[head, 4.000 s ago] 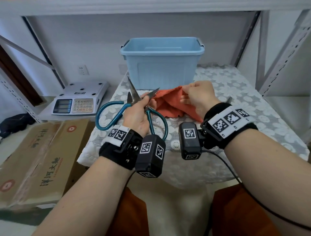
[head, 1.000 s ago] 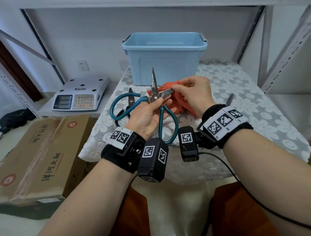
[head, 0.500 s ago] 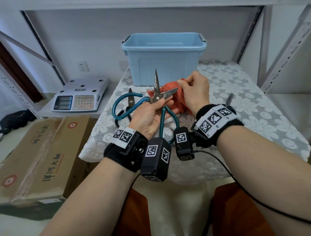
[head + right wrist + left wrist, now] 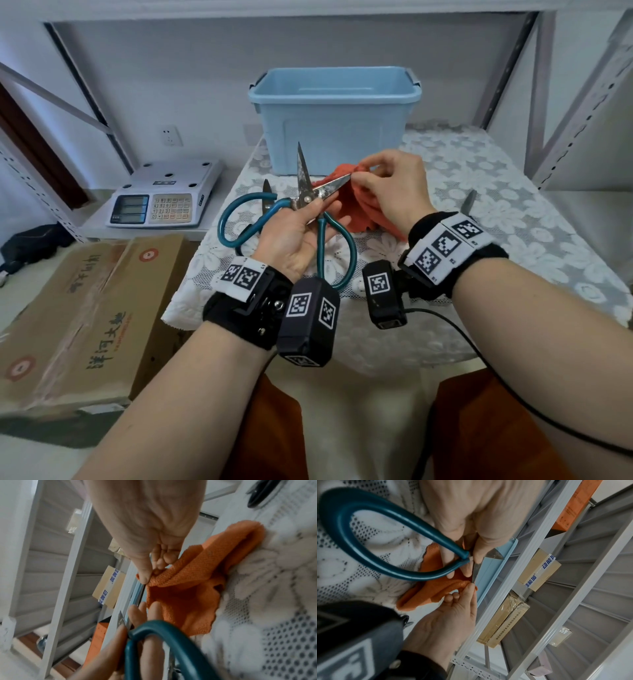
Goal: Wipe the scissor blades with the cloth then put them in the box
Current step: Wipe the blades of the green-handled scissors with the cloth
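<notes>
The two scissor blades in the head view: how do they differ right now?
On the scissors held by the left hand, the upper blade points up, bare and untouched; the lower blade points right, its tip pinched in the orange cloth by the right hand. The upper blade shows against the blue box, the lower against the cloth. Both are bare grey metal and look stained.

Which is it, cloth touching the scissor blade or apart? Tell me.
Touching. The head view shows the right hand pinching the cloth onto the tip of the scissors' lower blade.
</notes>
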